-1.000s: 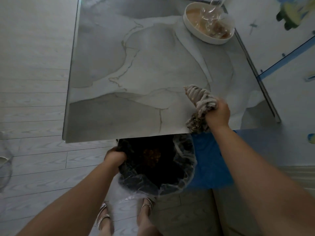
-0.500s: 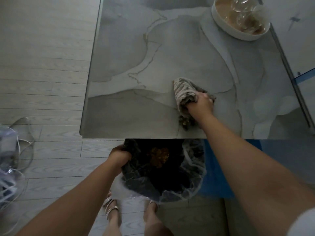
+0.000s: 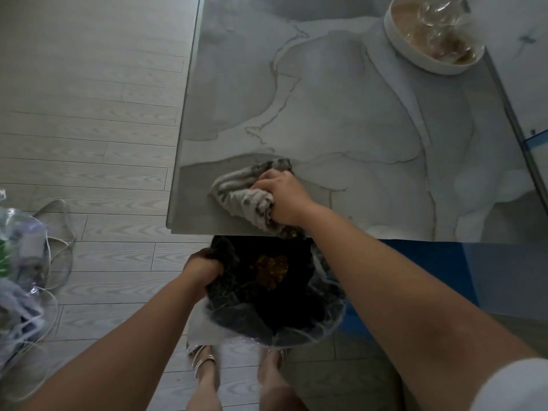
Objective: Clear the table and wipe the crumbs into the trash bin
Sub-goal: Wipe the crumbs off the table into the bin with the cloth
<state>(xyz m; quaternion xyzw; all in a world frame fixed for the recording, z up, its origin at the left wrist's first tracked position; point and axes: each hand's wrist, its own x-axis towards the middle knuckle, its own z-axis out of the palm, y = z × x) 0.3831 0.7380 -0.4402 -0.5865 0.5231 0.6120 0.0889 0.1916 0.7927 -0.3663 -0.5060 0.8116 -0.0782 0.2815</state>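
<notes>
Crumbs lie in a small brown cluster at the near edge of the table, partly under the trailing end of the cloth. A second, larger patch of crumbs sits inside the trash bin, directly below that edge. The cloth is bunched and striped grey and off-white, and it lies flat on the marble-patterned tabletop near the near-left corner. The right hand is closed around the cloth, knuckles up, with the forearm reaching in from the lower right. The left hand grips the bin's left rim together with its liner, fingers curled over the edge, and the forearm extends from the lower left. The bin is lined with a clear plastic bag and its interior is dark. At the far-right corner of the table stands a white bowl holding clear glassware; the count cannot be determined. Two feet in strappy sandals stand on the pale plank floor just beside the bin. No legible writing is visible.
</notes>
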